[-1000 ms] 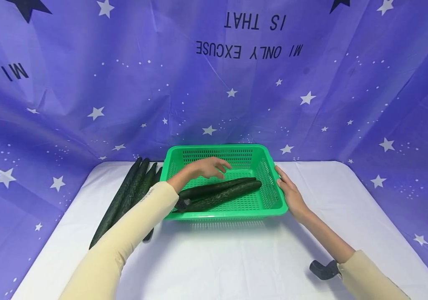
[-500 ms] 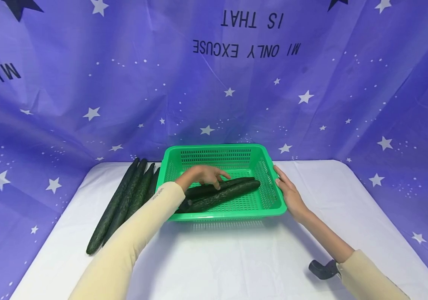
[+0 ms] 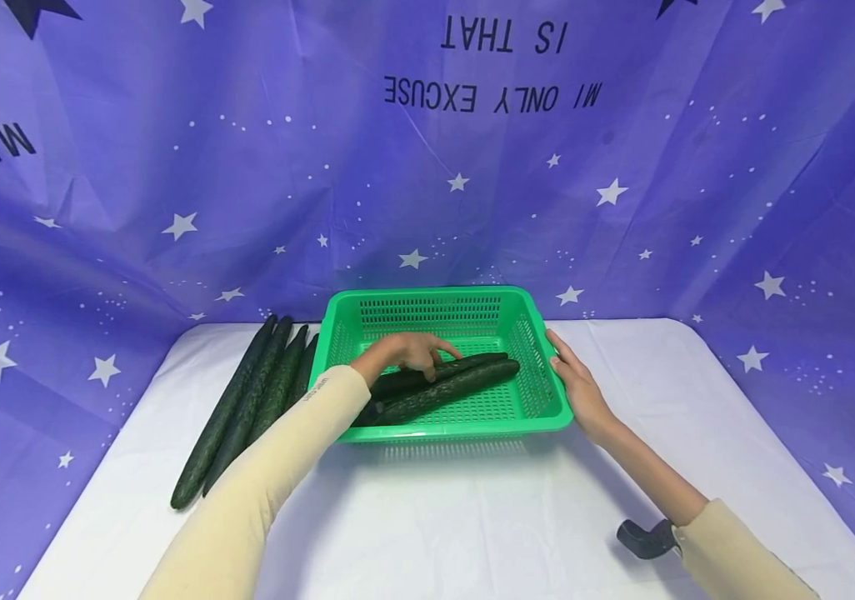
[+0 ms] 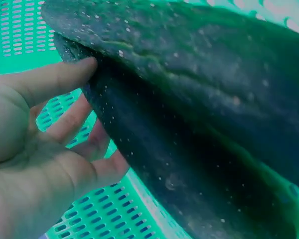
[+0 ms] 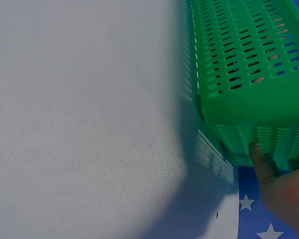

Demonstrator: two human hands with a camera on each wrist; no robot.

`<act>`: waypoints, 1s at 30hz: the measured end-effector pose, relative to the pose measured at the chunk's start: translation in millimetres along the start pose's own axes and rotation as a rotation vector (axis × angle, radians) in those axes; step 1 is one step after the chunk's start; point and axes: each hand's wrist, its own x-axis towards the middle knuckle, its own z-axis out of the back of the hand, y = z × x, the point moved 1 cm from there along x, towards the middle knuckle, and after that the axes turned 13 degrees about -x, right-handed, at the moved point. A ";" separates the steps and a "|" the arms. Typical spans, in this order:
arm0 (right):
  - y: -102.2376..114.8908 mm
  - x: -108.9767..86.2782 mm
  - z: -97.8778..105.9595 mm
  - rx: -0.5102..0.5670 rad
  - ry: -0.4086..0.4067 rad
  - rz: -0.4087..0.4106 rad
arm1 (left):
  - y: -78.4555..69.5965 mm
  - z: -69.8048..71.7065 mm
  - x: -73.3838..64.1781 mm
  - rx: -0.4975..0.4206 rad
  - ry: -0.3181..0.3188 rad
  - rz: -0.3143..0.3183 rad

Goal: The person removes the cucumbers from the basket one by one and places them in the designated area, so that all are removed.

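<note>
A green plastic basket point(image 3: 442, 431) with slotted walls stands on the table, with dark green cucumbers lying slantwise in it. My left hand point(image 3: 414, 350) is down inside, pinching the farther cucumber point(image 4: 164, 154) between the thumb on one side and fingers on the other. Right beside it lies the nearer cucumber point(image 3: 465, 390). At the basket's right end, my right hand point(image 3: 583, 396) rests against the outer wall below the rim, its fingers fairly straight. The left forearm hides the basket's left end and part of the cucumbers.
Several more cucumbers point(image 3: 225, 425) lie side by side on the white-covered table point(image 3: 442, 525), left of the basket. A purple star-printed cloth point(image 3: 367, 167) hangs behind and at both sides. A black curved piece point(image 3: 645, 539) sticks out by the right sleeve.
My left hand has lowered from above the basket onto the farther cucumber and its fingers have closed on it. The right hand stays at the basket's right end.
</note>
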 end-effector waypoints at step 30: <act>3.2 -2.0 -0.5 0.008 0.003 -0.003 | -33.6 40.8 -78.0 -0.198 -0.163 -0.400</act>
